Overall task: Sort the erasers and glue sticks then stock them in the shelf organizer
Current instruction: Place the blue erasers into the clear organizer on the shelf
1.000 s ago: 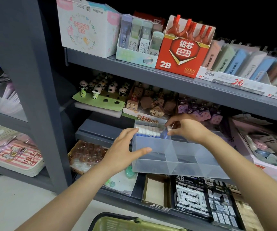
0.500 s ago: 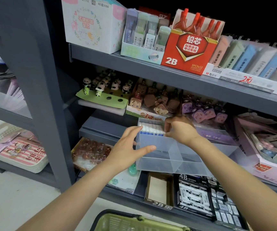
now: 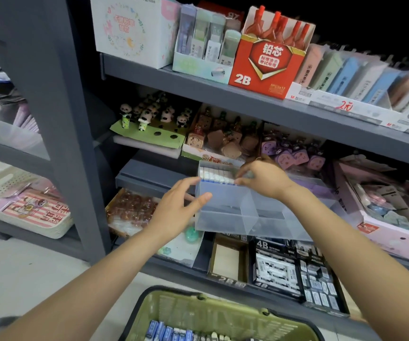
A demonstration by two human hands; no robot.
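we're looking down at a clear plastic organizer (image 3: 225, 217) sitting on the grey middle shelf (image 3: 149, 178), its front hanging out over the boxes of 4b erasers (image 3: 277, 269) on the shelf below. our left hand (image 3: 176, 207) is on the organizer's left front corner, thumb lying along the front wall and fingers curled round the side, gripping it. our right hand (image 3: 262, 178) reaches over the back left compartment, fingertips bent down onto the end of a row of white-and-blue erasers (image 3: 214, 177) standing packed side by side; we can't tell whether it pinches one or only presses on them. the front compartments of the organizer look bare. at the bottom edge there's an olive green basket (image 3: 174, 311) on the floor, with more blue-and-white erasers (image 3: 171, 333) lying in it. behind the organizer sit panda figures (image 3: 149, 114) on a green stand and brown character toys (image 3: 225, 136) beside them. up top, a red 2b lead box (image 3: 262, 67) stands on the upper shelf.
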